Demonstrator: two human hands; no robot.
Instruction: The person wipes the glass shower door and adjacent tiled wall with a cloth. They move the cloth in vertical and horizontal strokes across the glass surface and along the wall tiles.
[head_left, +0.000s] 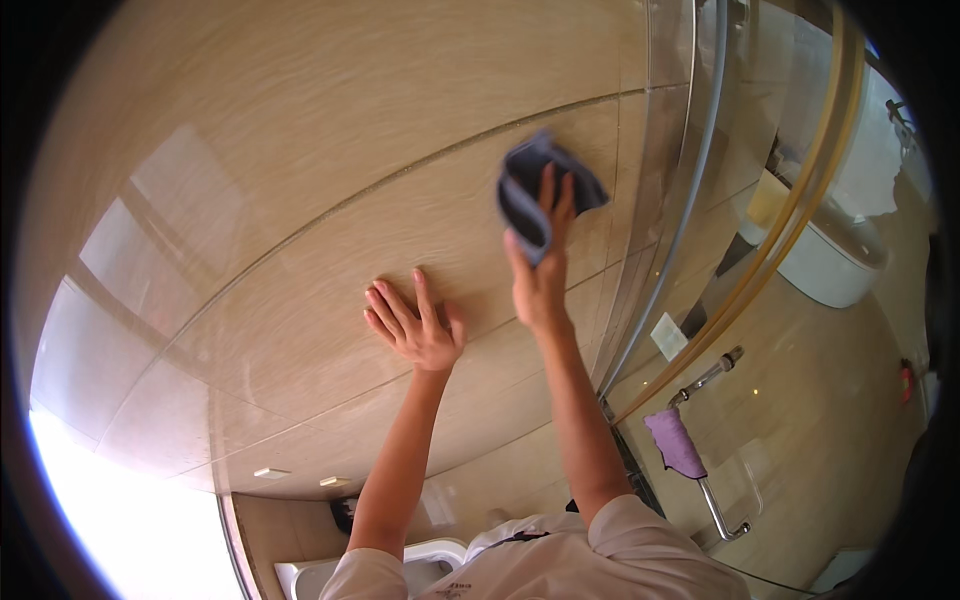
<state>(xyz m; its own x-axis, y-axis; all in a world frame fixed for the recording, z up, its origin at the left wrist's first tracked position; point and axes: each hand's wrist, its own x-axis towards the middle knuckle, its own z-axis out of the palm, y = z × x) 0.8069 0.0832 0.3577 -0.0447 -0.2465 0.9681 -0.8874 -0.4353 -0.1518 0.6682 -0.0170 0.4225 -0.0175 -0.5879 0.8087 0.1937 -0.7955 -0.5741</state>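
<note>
My right hand (546, 262) holds a dark blue-grey cloth (529, 187) against the beige tiled wall (322, 292), just below a curved-looking grout line. The cloth is folded over and slightly blurred, with my fingers on top of it and my thumb at its lower left edge. Lower and to the left, my left hand (420, 322) rests on the same wall with its fingers spread and nothing in it. Both arms reach up from the short sleeves of a light shirt.
A glass panel with a metal edge (705, 165) stands right of the cloth. Beyond are a white toilet (829, 259) and a chrome bar (718, 510) with a purple cloth (675, 442) on it. A white basin or tub (300, 581) lies below, beside a bright window (112, 517).
</note>
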